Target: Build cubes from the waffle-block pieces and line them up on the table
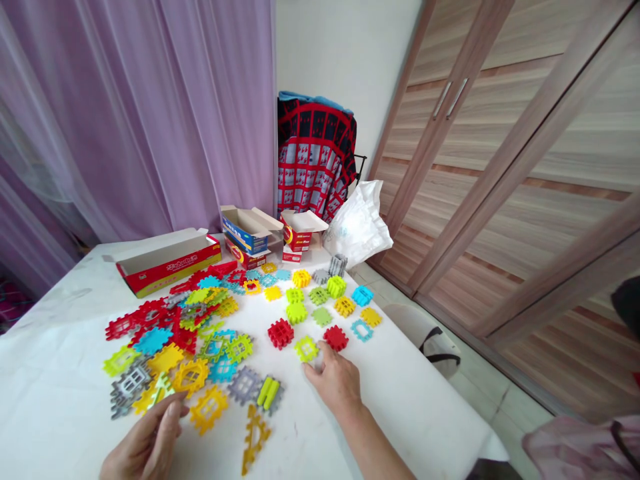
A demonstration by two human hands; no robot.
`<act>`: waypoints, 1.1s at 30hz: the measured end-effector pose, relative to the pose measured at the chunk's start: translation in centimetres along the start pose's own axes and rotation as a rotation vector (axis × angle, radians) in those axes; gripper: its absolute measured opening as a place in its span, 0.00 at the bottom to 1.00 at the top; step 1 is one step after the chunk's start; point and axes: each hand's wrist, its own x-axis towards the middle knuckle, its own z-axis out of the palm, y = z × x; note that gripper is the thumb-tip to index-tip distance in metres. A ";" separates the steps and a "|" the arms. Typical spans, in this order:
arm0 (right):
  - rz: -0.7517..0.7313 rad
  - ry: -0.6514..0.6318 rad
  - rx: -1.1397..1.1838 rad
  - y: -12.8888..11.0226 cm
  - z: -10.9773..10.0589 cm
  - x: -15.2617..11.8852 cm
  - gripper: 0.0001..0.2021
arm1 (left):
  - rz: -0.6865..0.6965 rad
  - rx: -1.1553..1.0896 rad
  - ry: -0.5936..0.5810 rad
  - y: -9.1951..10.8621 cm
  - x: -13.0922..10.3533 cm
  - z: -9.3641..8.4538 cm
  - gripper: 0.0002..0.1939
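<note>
My right hand rests low over the table, its thumb and index finger at the lower and right edges of a lime-green square building piece. A red block sits to the left of that piece, and a red square piece lies just beyond my fingertips. At the lower left, my left hand has its thumb and index finger close together, beside a pale green triangular piece. Whatever is between those fingers is hidden. A yellow window piece lies right of them.
Loose red pieces and other colours pile up on the left of the white table. Small assembled blocks, one lime-green, stand at centre right. Open cartons and a white plastic bag line the back. The table edge drops off at right.
</note>
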 end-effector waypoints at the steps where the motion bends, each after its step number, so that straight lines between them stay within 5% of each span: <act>1: 0.001 -0.006 -0.006 0.0 0.0 0.0 0.23 | 0.001 0.013 0.003 0.4 -0.1 -0.1 0.23; 27: 0.032 -0.110 -0.116 -2.6 -1.6 1.5 0.15 | 0.071 0.074 -0.018 0.6 -0.3 0.2 0.22; 33: -0.029 -0.119 -0.093 -1.3 -3.3 2.2 0.18 | 0.098 0.103 -0.007 0.6 -0.2 0.2 0.27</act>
